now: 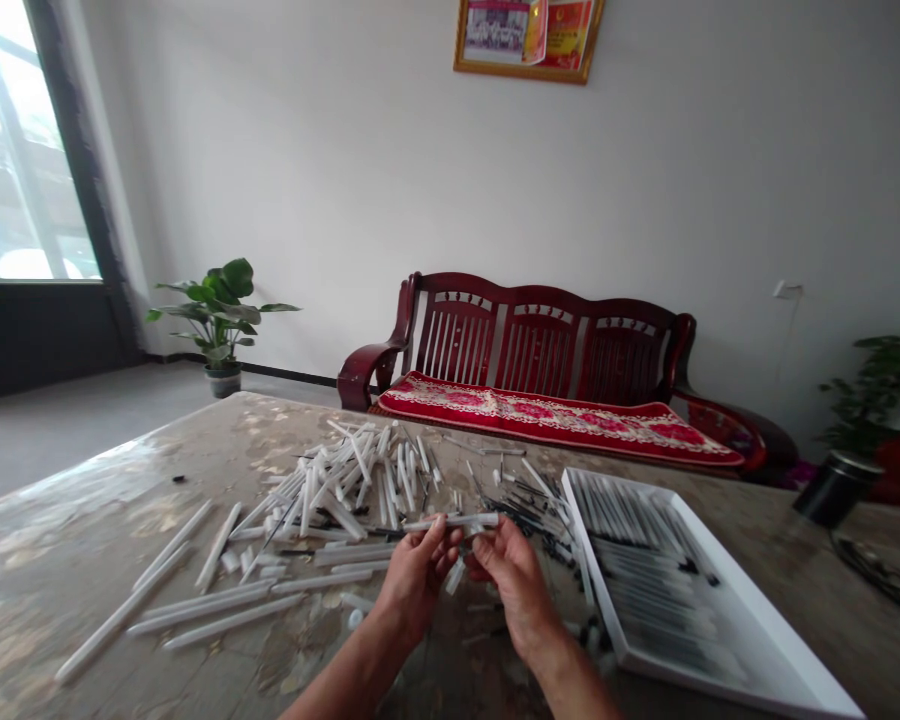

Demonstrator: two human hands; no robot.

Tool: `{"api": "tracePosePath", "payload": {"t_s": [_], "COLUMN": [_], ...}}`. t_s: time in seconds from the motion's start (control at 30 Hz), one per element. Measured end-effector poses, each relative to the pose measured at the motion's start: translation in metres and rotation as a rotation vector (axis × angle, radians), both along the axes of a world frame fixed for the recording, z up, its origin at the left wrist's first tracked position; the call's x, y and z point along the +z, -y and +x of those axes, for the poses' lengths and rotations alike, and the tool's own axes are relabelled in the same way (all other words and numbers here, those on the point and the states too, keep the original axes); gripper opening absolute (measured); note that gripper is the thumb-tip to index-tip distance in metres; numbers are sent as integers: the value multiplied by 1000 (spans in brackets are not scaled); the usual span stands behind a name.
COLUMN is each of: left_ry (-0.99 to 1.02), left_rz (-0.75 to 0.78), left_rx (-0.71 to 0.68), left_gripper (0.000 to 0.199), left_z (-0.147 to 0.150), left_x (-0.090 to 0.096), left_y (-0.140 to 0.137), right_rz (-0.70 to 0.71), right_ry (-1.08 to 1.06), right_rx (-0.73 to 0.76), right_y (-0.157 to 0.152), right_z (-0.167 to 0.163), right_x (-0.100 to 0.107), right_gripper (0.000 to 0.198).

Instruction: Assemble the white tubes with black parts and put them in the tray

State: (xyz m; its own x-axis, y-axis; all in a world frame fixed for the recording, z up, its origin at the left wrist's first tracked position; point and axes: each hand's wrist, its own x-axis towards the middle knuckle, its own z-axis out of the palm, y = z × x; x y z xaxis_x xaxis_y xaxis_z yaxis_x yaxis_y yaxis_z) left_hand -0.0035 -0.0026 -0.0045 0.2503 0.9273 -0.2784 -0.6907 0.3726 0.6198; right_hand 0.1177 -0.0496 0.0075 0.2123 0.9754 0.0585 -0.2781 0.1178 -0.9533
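Note:
My left hand (pixel 418 562) pinches a slim white plastic tube (pixel 461 521), which lies level across both hands. At its other end the fingers of my right hand (pixel 516 572) are closed round it. A small clear piece (pixel 455 576) shows just below, between my hands; which fingers touch it I cannot tell. Beyond my left hand lies a heap of white tubes (pixel 360 470), with several longer tubes (pixel 225 605) spread to the left. Thin dark sticks (pixel 521 510) lie loosely beyond my right hand. To the right, a white open box (pixel 765 620) holds rows of translucent tubes with dark parts.
All this lies on a stone-patterned table (pixel 82 560). A small black piece (pixel 178 479) rests at the left. A black canister (pixel 836 490) and a cable (pixel 874 570) are at the right edge. Behind the table stands a dark red wooden bench (pixel 540 330).

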Motion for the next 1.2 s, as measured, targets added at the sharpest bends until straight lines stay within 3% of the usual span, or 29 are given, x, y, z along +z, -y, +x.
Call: {"api": "tracePosePath", "payload": {"t_s": [0.2, 0.4, 0.57, 0.73, 0.97, 1.2], "left_ry": [-15, -101, -133, -142, -170, -162], "left_rz": [18, 20, 23, 27, 41, 40], "left_rx": [-202, -216, -156, -126, -84, -77], "left_gripper": [13, 20, 17, 15, 14, 14], "left_z": [3, 3, -1, -2, -3, -2], "left_x": [-4, -1, -3, -5, -1, 1], "left_y": [7, 7, 2, 0, 2, 2], "right_rz": [49, 53, 97, 87, -87, -267], "right_ry": [57, -13, -100, -36, 17, -22], "right_rx": [-102, -357, -500, -630, -805, -748], "right_y": [-4, -1, -6, -10, 22, 53], "right_z": [-4, 11, 47, 105, 184, 202], "right_x": [-9, 21, 48, 57, 32, 0], "right_gripper": [43, 44, 47, 50, 42, 25]}}
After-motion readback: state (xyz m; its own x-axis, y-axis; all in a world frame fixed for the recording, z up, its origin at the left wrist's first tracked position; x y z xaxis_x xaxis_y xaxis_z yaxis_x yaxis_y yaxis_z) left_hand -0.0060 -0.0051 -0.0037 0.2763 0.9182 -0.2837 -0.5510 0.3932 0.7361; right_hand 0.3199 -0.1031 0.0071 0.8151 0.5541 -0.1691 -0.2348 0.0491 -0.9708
